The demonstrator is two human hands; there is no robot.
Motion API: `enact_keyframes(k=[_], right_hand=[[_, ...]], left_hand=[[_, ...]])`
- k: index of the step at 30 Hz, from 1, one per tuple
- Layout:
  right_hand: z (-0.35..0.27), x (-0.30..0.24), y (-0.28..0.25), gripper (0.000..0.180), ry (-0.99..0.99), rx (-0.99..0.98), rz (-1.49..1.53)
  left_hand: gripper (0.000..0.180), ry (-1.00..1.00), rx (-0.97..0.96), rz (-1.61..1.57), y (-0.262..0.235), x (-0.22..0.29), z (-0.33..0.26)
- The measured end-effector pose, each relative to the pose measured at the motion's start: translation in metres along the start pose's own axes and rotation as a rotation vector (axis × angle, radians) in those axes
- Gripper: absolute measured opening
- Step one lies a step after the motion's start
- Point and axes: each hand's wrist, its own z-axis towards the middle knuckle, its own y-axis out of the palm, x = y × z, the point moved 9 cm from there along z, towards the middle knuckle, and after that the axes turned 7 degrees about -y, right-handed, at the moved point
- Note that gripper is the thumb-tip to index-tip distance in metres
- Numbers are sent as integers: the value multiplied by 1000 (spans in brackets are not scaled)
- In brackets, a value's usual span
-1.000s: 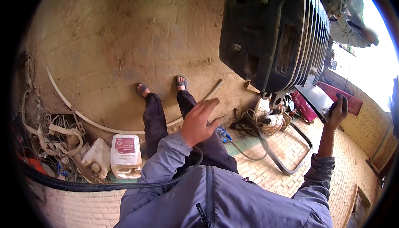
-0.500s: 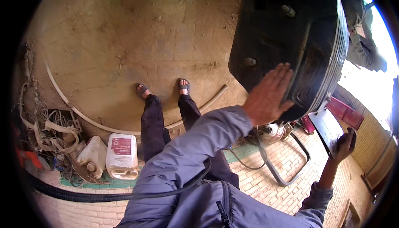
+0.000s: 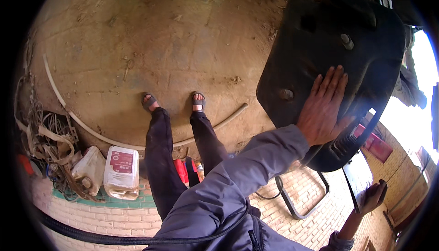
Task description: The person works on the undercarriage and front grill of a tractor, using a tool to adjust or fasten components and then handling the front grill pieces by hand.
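L hand (image 3: 322, 114) open, palm-down on lower part of big blk block (image 3: 331, 52), fingers straight & nearly together, thumb out to R; pressing flat, nothing gripped. Block's ahead & to person's R, mostly beyond L hand, w/ 2 bolts (image 3: 347, 41) near the fingers. R hand (image 3: 375, 196) curled on near end of flat metal plate (image 3: 359, 178), which sits btwn it & block's lower edge.

1. One label (image 3: 121, 161) was visible: dark red, roughly rectangular, on the white plastic jug (image 3: 120, 183).
2. It carried pale print in small lines.
3. Wording was too small to read.
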Motion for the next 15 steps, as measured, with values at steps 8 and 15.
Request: enact_keyframes(k=[8, 15], right_hand=[[-16, -24, 22, 21, 80, 236, -29], [-24, -27, 13, 19, 107, 291, -51]], left_hand=[[82, -151, 8, 29, -3, -56, 36], [77, -216, -26, 65, -18, -99, 59]])
